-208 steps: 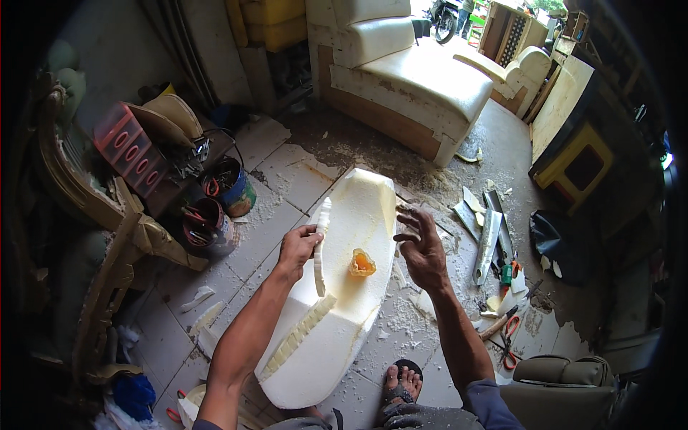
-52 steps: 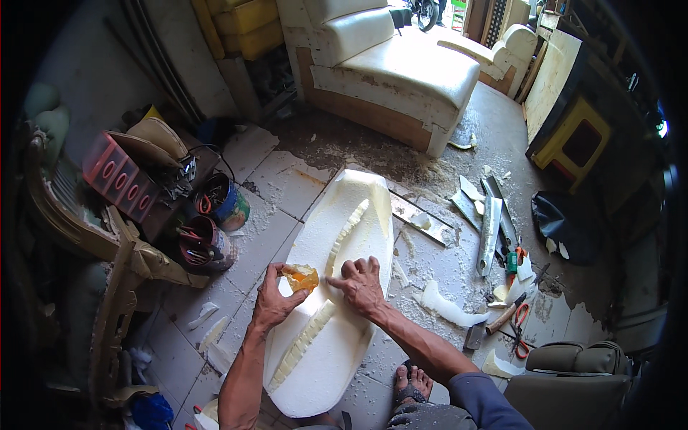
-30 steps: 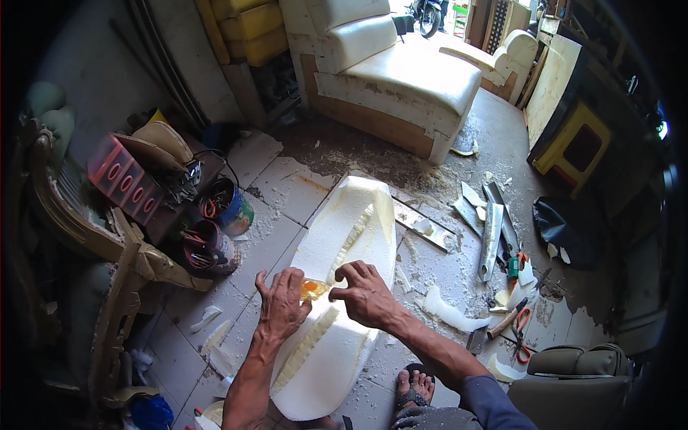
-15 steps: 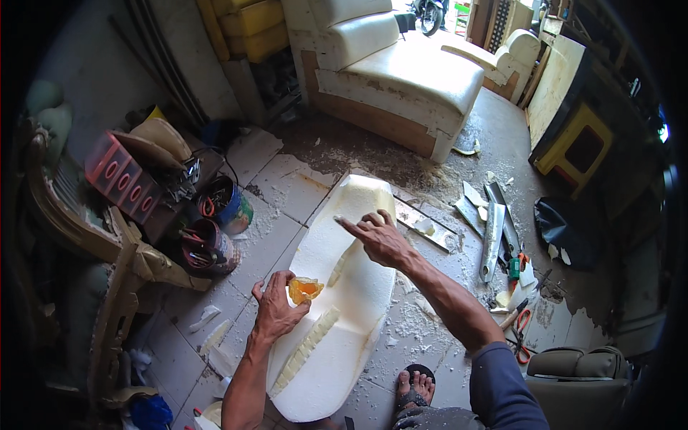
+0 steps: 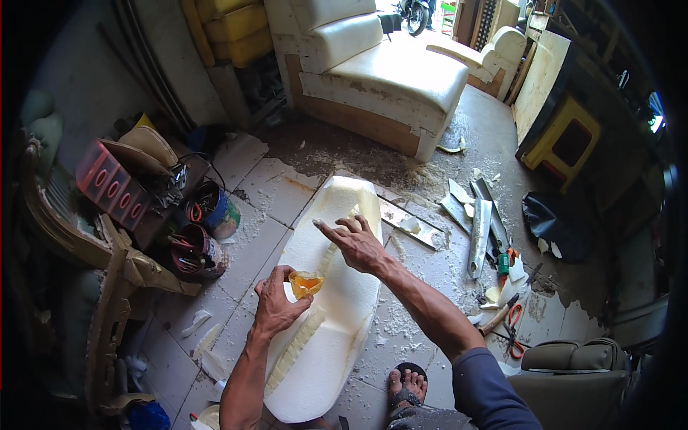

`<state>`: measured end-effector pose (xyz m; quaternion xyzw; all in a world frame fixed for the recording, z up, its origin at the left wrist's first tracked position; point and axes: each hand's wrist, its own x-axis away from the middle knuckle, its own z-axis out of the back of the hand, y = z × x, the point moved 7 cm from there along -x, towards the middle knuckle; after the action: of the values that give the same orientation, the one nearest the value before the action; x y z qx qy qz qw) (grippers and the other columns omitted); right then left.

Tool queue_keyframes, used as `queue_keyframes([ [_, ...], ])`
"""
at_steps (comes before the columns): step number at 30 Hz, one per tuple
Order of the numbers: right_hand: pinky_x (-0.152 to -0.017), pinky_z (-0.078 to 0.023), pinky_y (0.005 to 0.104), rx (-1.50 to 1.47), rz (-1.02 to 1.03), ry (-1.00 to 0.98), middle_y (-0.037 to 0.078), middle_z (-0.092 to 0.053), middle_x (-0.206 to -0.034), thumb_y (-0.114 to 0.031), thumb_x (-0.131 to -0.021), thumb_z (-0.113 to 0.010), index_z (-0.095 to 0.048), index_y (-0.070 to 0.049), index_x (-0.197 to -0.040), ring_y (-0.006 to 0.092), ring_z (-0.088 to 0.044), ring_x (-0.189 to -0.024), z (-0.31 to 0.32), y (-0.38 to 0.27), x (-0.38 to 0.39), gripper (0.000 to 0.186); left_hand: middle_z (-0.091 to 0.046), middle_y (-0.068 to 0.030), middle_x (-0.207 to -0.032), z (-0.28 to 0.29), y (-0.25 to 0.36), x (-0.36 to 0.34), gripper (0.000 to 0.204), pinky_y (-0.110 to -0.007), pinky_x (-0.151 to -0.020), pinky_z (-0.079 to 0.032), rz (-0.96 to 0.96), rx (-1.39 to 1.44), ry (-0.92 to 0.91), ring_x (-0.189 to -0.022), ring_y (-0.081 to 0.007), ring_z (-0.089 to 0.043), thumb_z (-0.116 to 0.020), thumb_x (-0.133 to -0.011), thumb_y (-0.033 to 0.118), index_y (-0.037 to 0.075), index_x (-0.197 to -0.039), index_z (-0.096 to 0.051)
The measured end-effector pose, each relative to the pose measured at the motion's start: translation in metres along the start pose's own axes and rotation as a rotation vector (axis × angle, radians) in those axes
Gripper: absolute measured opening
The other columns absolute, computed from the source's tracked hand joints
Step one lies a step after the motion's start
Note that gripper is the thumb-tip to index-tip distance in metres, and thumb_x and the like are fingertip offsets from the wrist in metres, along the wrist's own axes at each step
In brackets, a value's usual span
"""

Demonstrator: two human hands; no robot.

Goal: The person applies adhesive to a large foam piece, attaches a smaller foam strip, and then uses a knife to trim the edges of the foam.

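A long white foam seat pad (image 5: 333, 365) lies lengthwise in front of me, with rough yellowish strips (image 5: 295, 349) along its middle. Over its left edge, my left hand (image 5: 276, 304) grips a small clear cup of amber glue (image 5: 308, 284), tilted so that the inside shows. My right hand (image 5: 358, 247) hovers over or lightly touches the upper part of the pad; contact is hard to judge. Its index finger points out to the left, with something whitish at the tip, and the other fingers are spread and slightly bent.
Tool buckets (image 5: 197, 252) and a red-fronted drawer box (image 5: 111, 183) stand at left beside a carved wooden frame (image 5: 100, 315). A cream sofa (image 5: 394, 79) is at the back. Metal strips (image 5: 480, 236), orange-handled scissors (image 5: 514, 330) and foam scraps litter the tiles at right.
My right hand has shifted slightly left and down along the pad, its index finger still extended. The cup remains in my left hand. The whole view has moved a little.
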<state>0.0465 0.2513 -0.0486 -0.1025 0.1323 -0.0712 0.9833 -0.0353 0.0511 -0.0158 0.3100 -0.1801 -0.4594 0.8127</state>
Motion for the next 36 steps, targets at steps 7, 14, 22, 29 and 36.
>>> queue_keyframes([
  [7, -0.114, -0.034, 0.0509, -0.181, -0.065, 0.093, 0.008, -0.069, -0.121, 0.010, -0.085, -0.052, -0.019, -0.020, -0.166, 0.0263, -0.061, -0.118, 0.007, 0.015, 0.045, 0.092, -0.063, -0.0121, -0.117, 0.006, -0.008, 0.015, 0.067, -0.051, -0.109, -0.027, 0.029, -0.002, -0.007, -0.113, -0.0275, -0.062, -0.082, -0.076, 0.030, 0.004, -0.128, -0.049],
  [14, -0.099, -0.052, 0.0463, -0.503, -0.325, 0.411, 0.014, -0.072, -0.112, 0.011, -0.071, -0.049, -0.015, -0.016, -0.166, 0.0337, -0.064, -0.113, 0.014, 0.043, 0.062, 0.104, -0.061, -0.0195, -0.131, 0.004, 0.007, 0.004, 0.070, -0.047, -0.116, -0.032, 0.127, 0.253, -0.138, -0.128, -0.0357, -0.057, -0.085, -0.075, 0.034, 0.002, -0.128, -0.051],
  [22, -0.079, -0.054, 0.0290, -0.804, -0.631, 0.430, 0.014, -0.070, -0.113, 0.003, -0.081, -0.047, -0.012, -0.005, -0.165, 0.0142, -0.063, -0.077, 0.005, 0.071, 0.061, 0.091, -0.054, -0.0203, -0.141, -0.056, -0.016, -0.047, 0.075, -0.045, -0.117, -0.035, 0.123, 0.564, -0.293, -0.138, -0.0334, -0.046, -0.086, -0.072, 0.040, 0.002, -0.127, -0.052],
  [29, -0.087, -0.054, 0.0311, -0.804, -0.621, 0.364, 0.014, -0.070, -0.113, 0.006, -0.082, -0.046, -0.026, -0.007, -0.162, 0.0182, -0.066, -0.097, 0.003, 0.088, 0.070, 0.084, -0.056, -0.0264, -0.136, -0.078, 0.009, -0.036, 0.084, -0.045, -0.118, -0.036, 0.168, 0.549, -0.352, -0.139, -0.0389, -0.048, -0.087, -0.071, 0.045, -0.002, -0.130, -0.050],
  [36, -0.090, -0.053, 0.0352, -0.570, -0.538, 0.258, 0.014, -0.066, -0.106, 0.001, -0.085, -0.049, -0.059, -0.013, -0.144, 0.0248, -0.065, -0.098, -0.004, 0.076, 0.050, 0.062, -0.058, -0.0263, -0.136, -0.083, 0.002, -0.036, 0.081, -0.044, -0.112, -0.043, 0.159, 0.334, -0.339, -0.132, -0.0375, -0.055, -0.087, -0.072, 0.044, 0.002, -0.131, -0.052],
])
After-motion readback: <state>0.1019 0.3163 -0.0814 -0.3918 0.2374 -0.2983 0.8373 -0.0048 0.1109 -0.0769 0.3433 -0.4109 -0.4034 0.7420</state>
